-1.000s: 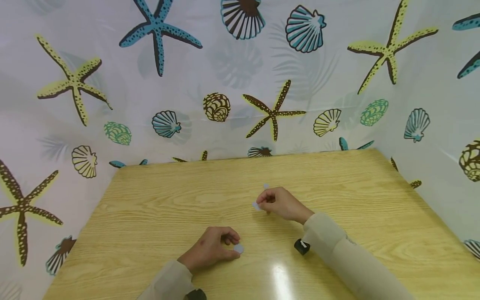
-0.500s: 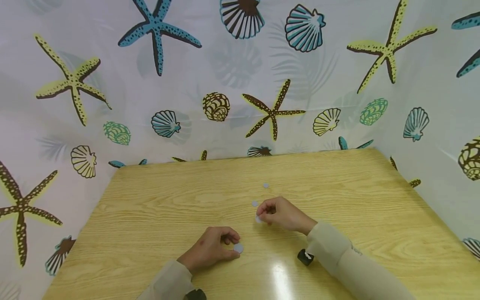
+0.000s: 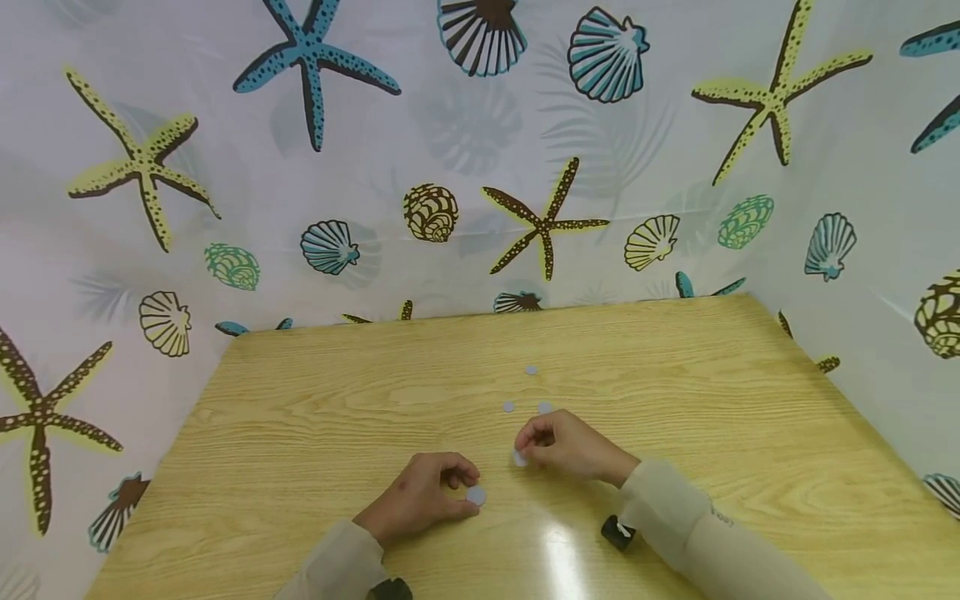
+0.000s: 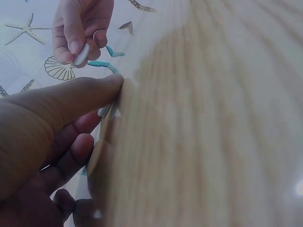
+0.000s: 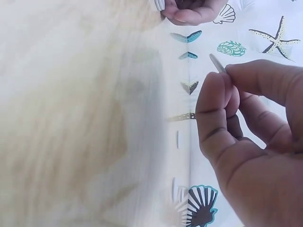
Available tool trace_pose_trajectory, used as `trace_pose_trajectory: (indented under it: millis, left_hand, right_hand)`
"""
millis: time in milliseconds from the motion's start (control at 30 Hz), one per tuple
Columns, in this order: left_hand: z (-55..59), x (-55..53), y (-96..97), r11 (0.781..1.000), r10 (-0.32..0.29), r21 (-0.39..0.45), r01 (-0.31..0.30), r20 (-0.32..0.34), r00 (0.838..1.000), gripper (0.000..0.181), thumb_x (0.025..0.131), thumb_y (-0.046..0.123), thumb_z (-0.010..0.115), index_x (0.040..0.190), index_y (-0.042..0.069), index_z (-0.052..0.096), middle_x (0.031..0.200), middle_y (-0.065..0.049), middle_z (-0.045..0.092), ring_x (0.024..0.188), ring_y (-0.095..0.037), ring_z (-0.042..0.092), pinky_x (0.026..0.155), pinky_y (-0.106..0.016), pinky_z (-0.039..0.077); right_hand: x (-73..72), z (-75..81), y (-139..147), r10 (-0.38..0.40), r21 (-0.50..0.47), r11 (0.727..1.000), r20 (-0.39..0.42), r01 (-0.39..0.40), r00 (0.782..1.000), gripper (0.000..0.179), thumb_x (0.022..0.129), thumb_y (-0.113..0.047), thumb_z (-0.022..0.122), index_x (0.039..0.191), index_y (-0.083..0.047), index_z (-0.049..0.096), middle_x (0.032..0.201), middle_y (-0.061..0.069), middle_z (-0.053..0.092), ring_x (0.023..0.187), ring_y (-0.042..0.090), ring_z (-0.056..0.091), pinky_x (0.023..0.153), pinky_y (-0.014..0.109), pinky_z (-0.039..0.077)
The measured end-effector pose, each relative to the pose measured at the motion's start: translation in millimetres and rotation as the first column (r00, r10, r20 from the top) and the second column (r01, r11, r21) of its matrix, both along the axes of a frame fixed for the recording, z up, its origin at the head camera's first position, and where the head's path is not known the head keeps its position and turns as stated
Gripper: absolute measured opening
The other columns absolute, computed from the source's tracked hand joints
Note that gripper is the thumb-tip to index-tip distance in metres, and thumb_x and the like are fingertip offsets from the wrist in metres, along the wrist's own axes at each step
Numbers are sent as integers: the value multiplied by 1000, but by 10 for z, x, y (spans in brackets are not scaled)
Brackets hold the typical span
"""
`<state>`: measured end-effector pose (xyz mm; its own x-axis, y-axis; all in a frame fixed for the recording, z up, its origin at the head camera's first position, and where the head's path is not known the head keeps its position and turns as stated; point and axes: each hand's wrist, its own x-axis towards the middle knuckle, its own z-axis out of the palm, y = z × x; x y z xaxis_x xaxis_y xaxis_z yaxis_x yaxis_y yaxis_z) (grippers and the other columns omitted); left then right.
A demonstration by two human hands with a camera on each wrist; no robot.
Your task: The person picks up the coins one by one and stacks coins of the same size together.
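Note:
My right hand (image 3: 577, 446) pinches a small flat white disc (image 5: 218, 63) between thumb and fingertips, above the wooden table. In the left wrist view this right hand (image 4: 84, 28) appears beyond my left hand, with the disc (image 4: 81, 55) tilted at its fingertips. On the table my left hand (image 3: 431, 492) has its thumb and curled index finger around a white disc (image 3: 476, 496). Seen edge-on in the right wrist view, that spot shows stacked discs (image 5: 160, 4). Farther back lie three single discs: one disc (image 3: 531, 370) alone, then a disc (image 3: 508, 407) and a disc (image 3: 544, 407) side by side.
A light wood-grain table (image 3: 337, 383) spreads beneath both hands. A white curtain (image 3: 465, 117) printed with starfish and shells hangs along its back and sides. Dark wrist cameras (image 3: 617, 532) sit under the beige sleeves (image 3: 663, 500).
My right hand has drawn back toward me, away from the discs on the table, pinching a disc. A disc it had covered now shows at the right. The left hand has stayed still.

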<state>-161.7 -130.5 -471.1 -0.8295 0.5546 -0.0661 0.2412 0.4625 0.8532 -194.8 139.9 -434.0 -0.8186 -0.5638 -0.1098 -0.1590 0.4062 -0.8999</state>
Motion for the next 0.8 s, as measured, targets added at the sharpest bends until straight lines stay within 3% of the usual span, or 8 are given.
trace_pose_trajectory:
  millis: [300, 467, 800]
  left_hand:
    - [9, 5, 9, 1000, 2, -19, -3, -14, 1000, 37, 81, 21, 85, 111, 7, 69, 105, 5, 68, 92, -15, 56, 83, -26, 49]
    - [6, 9, 15, 1000, -1, -23, 0, -30, 1000, 36, 81, 21, 85, 110, 8, 69, 104, 6, 68, 91, -13, 56, 82, -26, 49]
    - [-2, 10, 19, 1000, -9, -22, 8, -44, 999, 37, 81, 20, 85, 111, 7, 68, 105, 5, 69, 91, -14, 56, 83, -26, 49]
  right_hand:
    - [89, -56, 24, 13, -7, 1000, 44, -13, 999, 6, 94, -1, 64, 98, 0, 68, 92, 3, 66, 79, 15, 57, 66, 22, 49]
    - [137, -89, 15, 22, 20, 1000, 33, -23, 999, 6, 93, -2, 65, 97, -4, 69, 94, 1, 67, 84, 17, 58, 71, 25, 50]
    - [191, -146, -15, 43, 64, 997, -31, -41, 999, 4, 92, -1, 68, 93, -5, 70, 86, -1, 66, 72, 11, 59, 63, 22, 50]
